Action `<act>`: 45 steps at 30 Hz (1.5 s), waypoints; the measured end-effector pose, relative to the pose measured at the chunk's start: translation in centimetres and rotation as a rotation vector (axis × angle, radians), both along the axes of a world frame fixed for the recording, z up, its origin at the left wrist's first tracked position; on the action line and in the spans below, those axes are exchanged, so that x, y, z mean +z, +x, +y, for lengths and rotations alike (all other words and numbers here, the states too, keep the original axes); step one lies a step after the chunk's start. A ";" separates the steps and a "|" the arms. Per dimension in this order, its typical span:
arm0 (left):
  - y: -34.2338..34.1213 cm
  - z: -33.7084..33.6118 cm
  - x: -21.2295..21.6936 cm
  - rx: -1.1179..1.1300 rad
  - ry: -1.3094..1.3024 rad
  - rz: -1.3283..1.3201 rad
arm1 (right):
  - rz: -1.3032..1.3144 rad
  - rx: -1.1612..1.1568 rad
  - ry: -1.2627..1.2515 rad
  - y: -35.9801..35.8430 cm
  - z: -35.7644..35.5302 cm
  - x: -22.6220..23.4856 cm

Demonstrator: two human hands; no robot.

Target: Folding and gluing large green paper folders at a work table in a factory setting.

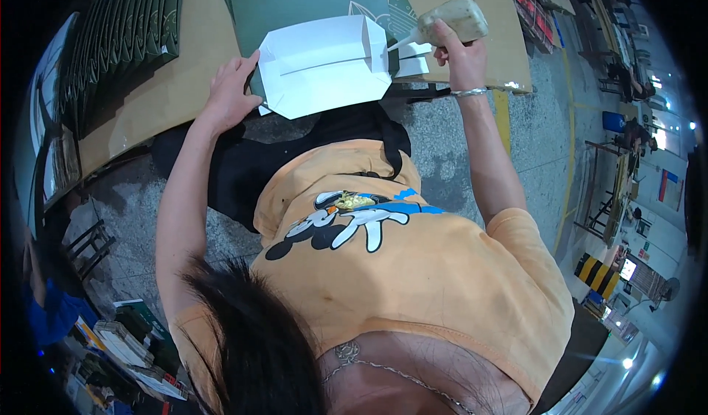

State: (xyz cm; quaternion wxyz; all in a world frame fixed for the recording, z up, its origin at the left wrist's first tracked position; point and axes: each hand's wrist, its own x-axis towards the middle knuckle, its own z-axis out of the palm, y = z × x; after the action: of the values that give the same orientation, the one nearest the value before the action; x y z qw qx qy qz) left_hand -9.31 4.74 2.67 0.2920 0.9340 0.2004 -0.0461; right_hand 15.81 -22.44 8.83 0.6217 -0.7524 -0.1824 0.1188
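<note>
We wear light orange shirt (457, 290), round neck, short sleeves. On front, cartoon (354, 223): black ears, white gloves, bits of blue and yellow. Our pants (232, 186) black. Black strap (388, 142) by shirt bottom. Shiny silver bracelet (470, 92) near right hand (463, 61). Thin silver necklace (402, 371), curly bit (346, 352) on it. Left hand (230, 94) bare, right too.

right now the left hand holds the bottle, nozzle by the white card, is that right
Not the left hand: the head view shows the right hand holding the bottle, its nozzle by the white card.
</note>
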 end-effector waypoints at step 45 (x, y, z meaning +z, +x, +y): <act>1.7 2.6 -2.3 0.213 -0.523 -0.065 | 0.308 -0.464 -0.714 14.4 -7.0 -5.8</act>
State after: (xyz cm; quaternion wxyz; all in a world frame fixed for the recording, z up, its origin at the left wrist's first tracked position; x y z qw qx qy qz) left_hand -7.65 7.30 0.37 0.5327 0.8016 0.2690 -0.0352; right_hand 30.16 -29.44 3.06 0.3531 -0.9144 0.1379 0.1424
